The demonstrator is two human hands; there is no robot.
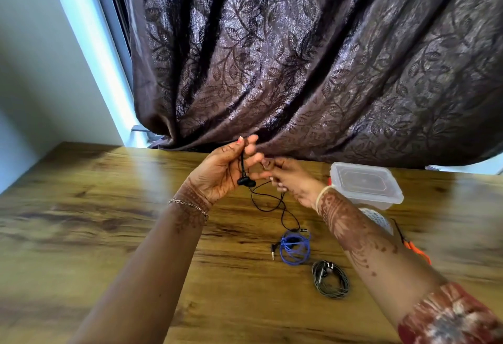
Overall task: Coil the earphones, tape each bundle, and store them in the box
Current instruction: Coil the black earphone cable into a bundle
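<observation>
My left hand (223, 169) is raised above the wooden table (109, 207), holding black earphones (246, 181) whose buds hang at my palm. My right hand (291, 180) pinches the same black cable, which droops in loose loops to the table. A blue coiled earphone bundle (295, 247) lies on the table below, its jack pointing left. A grey-green coiled bundle (330, 281) lies nearer me to the right. The clear plastic box (366, 184) with its lid on stands behind my right wrist.
A white tape roll (377, 218) sits partly hidden behind my right forearm. Orange-handled scissors (416, 248) lie at the right. A dark patterned curtain (299, 58) hangs along the table's far edge.
</observation>
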